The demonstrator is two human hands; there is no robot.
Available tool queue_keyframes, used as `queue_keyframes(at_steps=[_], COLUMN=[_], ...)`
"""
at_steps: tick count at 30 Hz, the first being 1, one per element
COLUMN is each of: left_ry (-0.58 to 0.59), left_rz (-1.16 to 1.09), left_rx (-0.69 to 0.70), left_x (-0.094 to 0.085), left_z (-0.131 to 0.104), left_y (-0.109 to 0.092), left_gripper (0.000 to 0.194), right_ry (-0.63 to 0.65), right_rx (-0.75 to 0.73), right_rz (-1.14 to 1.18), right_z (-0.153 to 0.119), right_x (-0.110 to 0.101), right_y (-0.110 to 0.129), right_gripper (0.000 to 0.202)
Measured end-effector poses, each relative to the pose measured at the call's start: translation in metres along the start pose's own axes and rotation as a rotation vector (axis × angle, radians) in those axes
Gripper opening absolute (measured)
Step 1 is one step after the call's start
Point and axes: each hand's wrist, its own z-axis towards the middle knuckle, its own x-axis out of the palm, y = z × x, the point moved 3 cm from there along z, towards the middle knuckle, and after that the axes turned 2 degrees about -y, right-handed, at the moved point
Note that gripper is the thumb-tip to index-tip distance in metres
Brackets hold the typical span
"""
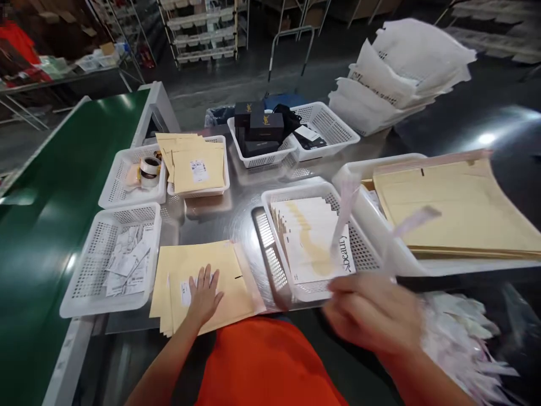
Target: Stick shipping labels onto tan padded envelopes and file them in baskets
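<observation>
My left hand (204,298) lies flat with fingers spread on a small stack of tan padded envelopes (220,265) at the table's front edge. A white label shows partly under its fingers. Along the top envelope's right side runs a pale pink flap edge. My right hand (372,313), blurred by motion, is curled closed in front of the white basket (304,292). Pale pink backing strips (347,206) stick up above it, blurred; they seem to come from its grip. White cards (310,239) printed "beauty" stand in a row in that basket.
Larger padded envelopes (435,203) fill a white bin at right. Discarded strips (460,338) heap below it. Baskets hold paper slips (129,262), tape rolls (149,172), labelled envelopes (198,163) and black boxes (265,125). A green conveyor (84,169) runs along the left; white sacks (401,73) stand behind.
</observation>
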Motion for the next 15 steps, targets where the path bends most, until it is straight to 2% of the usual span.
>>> queue_keyframes(at_steps=[1,2,3,5,6,8,12,15], left_ry=[-0.047,-0.076,-0.087,-0.084,-0.080,-0.082,-0.082,-0.073], left_rz=[0.025,0.041,0.047,0.043,0.038,0.033,0.047,0.051], left_rx=[0.017,0.036,0.053,0.068,0.069,0.068,0.054,0.058], left_x=[0.002,0.005,0.009,0.018,0.022,0.027,0.027,0.026], left_z=[0.001,0.001,0.002,0.002,0.003,0.003,0.004,0.004], left_y=[-0.006,-0.012,-0.017,-0.024,-0.025,-0.026,-0.025,-0.025], left_gripper=[0.057,0.056,0.056,0.057,0.058,0.058,0.058,0.061], right_ry=[0.269,0.522,0.720,0.957,1.010,1.040,1.056,1.097], right_rx=[-0.107,-0.123,-0.055,0.172,0.265,0.344,0.287,0.205], right_rz=[-0.096,-0.222,-0.342,-0.460,-0.469,-0.423,-0.334,-0.253], right_z=[-0.012,-0.025,-0.038,-0.059,-0.067,-0.078,-0.082,-0.078], right_x=[0.031,0.066,0.100,0.154,0.172,0.191,0.193,0.196], right_y=[0.008,0.011,0.009,-0.005,-0.013,-0.029,-0.045,-0.043], right_gripper=[0.028,0.024,0.021,0.023,0.027,0.030,0.026,0.023])
